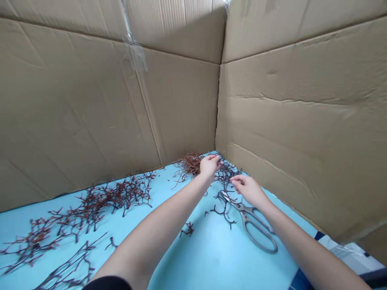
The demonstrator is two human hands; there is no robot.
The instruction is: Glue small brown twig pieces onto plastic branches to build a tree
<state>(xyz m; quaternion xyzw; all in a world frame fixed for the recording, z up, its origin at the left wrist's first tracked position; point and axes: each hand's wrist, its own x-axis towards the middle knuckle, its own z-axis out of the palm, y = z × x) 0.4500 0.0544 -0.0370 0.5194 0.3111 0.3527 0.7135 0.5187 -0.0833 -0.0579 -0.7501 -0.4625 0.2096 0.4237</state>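
Note:
My left hand (210,165) reaches to the far corner, its fingers curled together at the edge of a pile of dark twigs (226,171). What it pinches, if anything, is too small to make out. My right hand (244,187) is just to the right and nearer, thumb and fingertips together beside the same dark twigs. I cannot see clearly what lies between those fingertips. A heap of thin reddish-brown stems (191,164) lies left of my left hand. Below my right hand rests a pair of scissors (246,213), with a forked dark twig (224,211) by its blades.
Tall cardboard walls (90,100) meet in a corner behind the light blue surface (208,257). Branching reddish-brown twigs (111,195) spread along the left wall, with longer dark twigs (68,268) nearer. A small twig piece (187,229) lies mid-surface. A white-and-blue item (347,251) sits lower right.

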